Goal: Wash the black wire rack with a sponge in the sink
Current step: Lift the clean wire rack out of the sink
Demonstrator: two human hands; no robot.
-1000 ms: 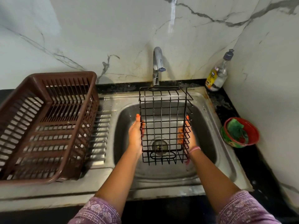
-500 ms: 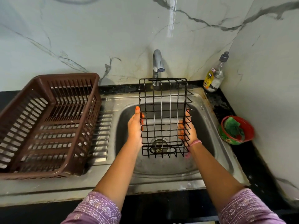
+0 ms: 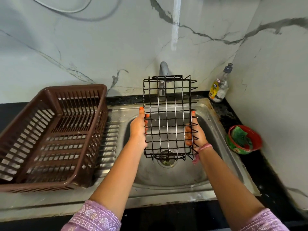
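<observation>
Black wire forms the rack (image 3: 168,117), which is held up above the steel sink (image 3: 221,135) between two hands. The left hand (image 3: 138,127) is clamped on the rack's left edge, its thumb lying over the front wires and its fingers curled behind. The right hand (image 3: 194,134) is wrapped round the right edge, fingers showing through the mesh from behind; how tightly they are closed is hard to judge through the wires. The rack is kept roughly upright, its far end raised in front of the tap (image 3: 164,70) and its near end hanging over the drain (image 3: 166,161), which lies just below and between the two wrists. A pink thread band (image 3: 205,147) is worn at the right wrist.

To the right of the right hand, well apart from it, a red bowl (image 3: 255,140) is set on the dark counter, with a green sponge (image 3: 240,137) lying inside it. Beyond that hand, in the corner by the wall, a clear soap bottle (image 3: 219,85) with a yellow label is stood. To the left of the left hand, a brown plastic basket (image 3: 50,135) is placed on the ribbed draining board.
</observation>
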